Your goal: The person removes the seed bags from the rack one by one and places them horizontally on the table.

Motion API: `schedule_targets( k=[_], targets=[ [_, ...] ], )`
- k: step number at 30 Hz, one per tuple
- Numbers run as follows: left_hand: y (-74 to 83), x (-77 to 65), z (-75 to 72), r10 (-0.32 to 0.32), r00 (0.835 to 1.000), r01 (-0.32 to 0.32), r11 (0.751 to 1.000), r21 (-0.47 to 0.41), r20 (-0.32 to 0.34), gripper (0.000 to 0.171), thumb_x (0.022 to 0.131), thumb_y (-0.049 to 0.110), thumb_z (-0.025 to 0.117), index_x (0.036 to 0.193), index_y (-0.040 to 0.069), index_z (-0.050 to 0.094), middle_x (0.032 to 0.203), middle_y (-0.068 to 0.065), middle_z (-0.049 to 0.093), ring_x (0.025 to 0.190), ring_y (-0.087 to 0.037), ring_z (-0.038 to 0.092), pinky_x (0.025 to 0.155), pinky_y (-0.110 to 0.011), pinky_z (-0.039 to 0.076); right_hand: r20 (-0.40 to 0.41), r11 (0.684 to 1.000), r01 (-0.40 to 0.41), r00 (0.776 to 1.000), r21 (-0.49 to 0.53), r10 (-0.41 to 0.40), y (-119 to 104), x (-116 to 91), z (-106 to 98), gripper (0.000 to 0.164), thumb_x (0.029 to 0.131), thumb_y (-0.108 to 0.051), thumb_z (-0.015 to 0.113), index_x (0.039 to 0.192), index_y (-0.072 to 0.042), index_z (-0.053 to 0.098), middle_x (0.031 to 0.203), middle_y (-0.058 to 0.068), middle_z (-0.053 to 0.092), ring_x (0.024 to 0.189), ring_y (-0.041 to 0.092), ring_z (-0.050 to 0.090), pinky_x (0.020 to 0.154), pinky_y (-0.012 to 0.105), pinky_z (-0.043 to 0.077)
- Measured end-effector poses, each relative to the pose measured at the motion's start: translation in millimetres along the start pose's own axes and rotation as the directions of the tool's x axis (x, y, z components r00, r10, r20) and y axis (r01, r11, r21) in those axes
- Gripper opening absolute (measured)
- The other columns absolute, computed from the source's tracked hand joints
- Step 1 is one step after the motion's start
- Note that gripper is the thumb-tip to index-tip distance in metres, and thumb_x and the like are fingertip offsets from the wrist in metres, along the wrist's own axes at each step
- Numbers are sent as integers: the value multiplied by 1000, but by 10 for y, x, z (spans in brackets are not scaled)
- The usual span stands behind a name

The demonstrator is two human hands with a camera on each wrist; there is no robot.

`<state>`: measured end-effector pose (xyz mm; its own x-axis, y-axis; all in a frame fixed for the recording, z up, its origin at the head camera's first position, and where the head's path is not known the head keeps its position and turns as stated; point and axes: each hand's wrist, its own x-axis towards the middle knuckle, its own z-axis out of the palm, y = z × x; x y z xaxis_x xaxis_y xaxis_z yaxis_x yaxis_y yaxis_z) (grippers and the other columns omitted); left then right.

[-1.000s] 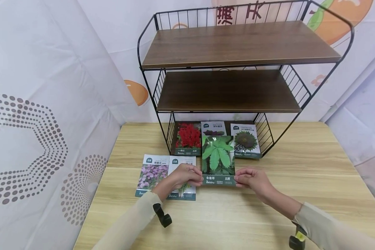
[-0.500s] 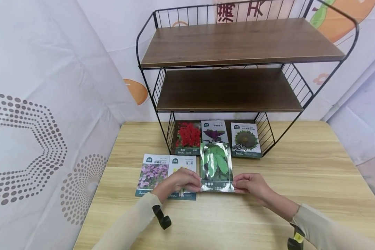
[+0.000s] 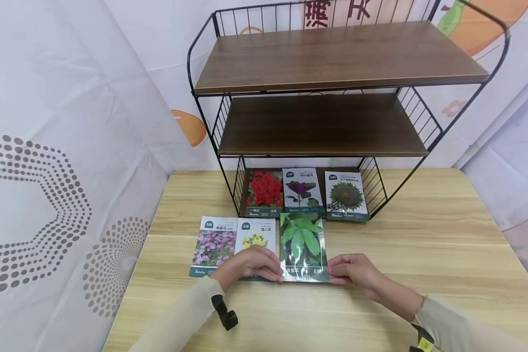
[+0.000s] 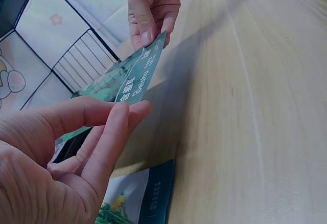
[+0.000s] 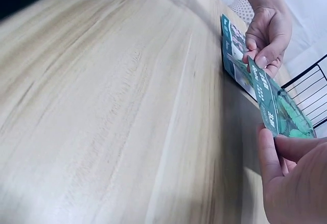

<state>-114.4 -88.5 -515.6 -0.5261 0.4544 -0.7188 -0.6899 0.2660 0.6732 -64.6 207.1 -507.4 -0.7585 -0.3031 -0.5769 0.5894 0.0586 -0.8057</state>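
Note:
A green seed packet [image 3: 301,244] with a fern-like leaf picture hangs between both hands, just in front of the shelf's bottom tier. My left hand [image 3: 257,263] pinches its lower left corner between thumb and fingers, as the left wrist view shows close up. At the lower right corner my right hand [image 3: 354,273] pinches the same packet. In the wrist views the packet is tilted and casts a shadow on the wood. Beneath my left hand lies a yellow-flower seed packet [image 3: 256,233], partly covered by it. A purple-flower seed packet [image 3: 214,247] lies to its left.
A black wire shelf rack with dark wooden boards [image 3: 325,124] stands at the back of the wooden table [image 3: 427,244]. On its bottom tier are a red-flower packet [image 3: 265,191], a purple-leaf packet [image 3: 302,188] and a sunflower-like packet [image 3: 345,195]. White printed cloth [image 3: 132,98] surrounds the table.
Both hands have drawn the green packet down toward the person and away from the rack. The purple-leaf packet behind it now shows almost fully. The other packets have stayed in place.

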Motion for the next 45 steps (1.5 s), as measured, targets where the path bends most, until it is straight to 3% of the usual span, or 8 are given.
schedule_targets(
  k=[13,28,45],
  targets=[
    [-54,29,8,-4,999,5,1000,20,-40,16,85,-11,71,100,-9,71,87,-24,76,68,-19,76,71,-28,67,-8,998,-53,999,15,53,58,60,1,19,94,5,64,110,14,65,88,7,73,79,13,74,81,30,67],
    [-80,16,70,51,984,-44,998,44,-169,17,80,-9,77,96,-7,72,81,-21,76,61,-17,74,64,-26,67,-19,997,-67,998,33,68,85,171,1,22,93,5,64,112,16,62,89,8,74,78,13,74,80,28,67],
    [-108,0,80,87,976,-66,992,111,-200,13,78,-9,79,90,-7,73,76,-19,76,61,-19,75,61,-28,66,-12,998,-59,998,-12,59,129,240,8,15,92,4,67,104,12,67,81,6,74,70,11,73,73,27,67]
  ],
)
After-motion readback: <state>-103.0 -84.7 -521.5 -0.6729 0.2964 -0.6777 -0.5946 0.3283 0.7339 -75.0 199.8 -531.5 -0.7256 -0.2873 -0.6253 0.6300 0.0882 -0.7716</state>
